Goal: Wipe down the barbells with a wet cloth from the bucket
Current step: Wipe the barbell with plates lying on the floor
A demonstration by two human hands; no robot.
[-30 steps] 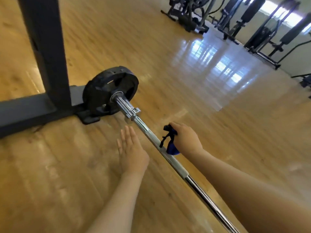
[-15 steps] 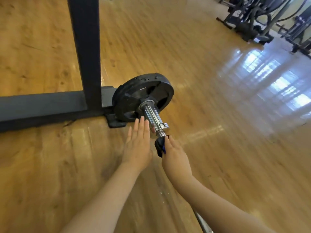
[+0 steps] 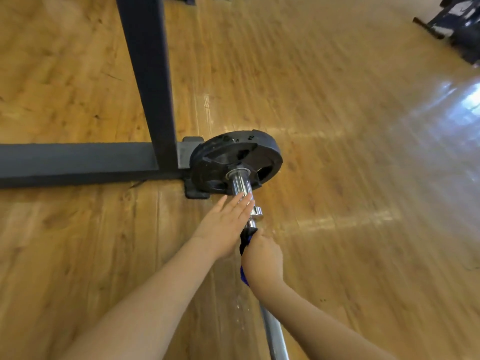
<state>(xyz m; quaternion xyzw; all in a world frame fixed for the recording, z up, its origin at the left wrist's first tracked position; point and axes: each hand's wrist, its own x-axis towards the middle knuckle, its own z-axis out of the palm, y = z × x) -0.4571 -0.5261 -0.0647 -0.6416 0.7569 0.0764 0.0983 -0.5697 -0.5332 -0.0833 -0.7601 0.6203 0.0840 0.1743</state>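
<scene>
Right hand [image 3: 262, 258] grips the dark blue wet cloth [image 3: 246, 241] around the chrome steel barbell [image 3: 241, 184], just below its collar; left hand [image 3: 224, 224], fingers straight, rests beside the barbell, near its black round plate [image 3: 220, 157]

From where I stand, nothing here can be read. The black weight plate [image 3: 235, 158] on the barbell [image 3: 241, 183] has raised marks near its rim, but they are too small and blurred to make out as letters or numbers. The dark steel frame [image 3: 78, 162] beside it shows no legible label or sign.
</scene>
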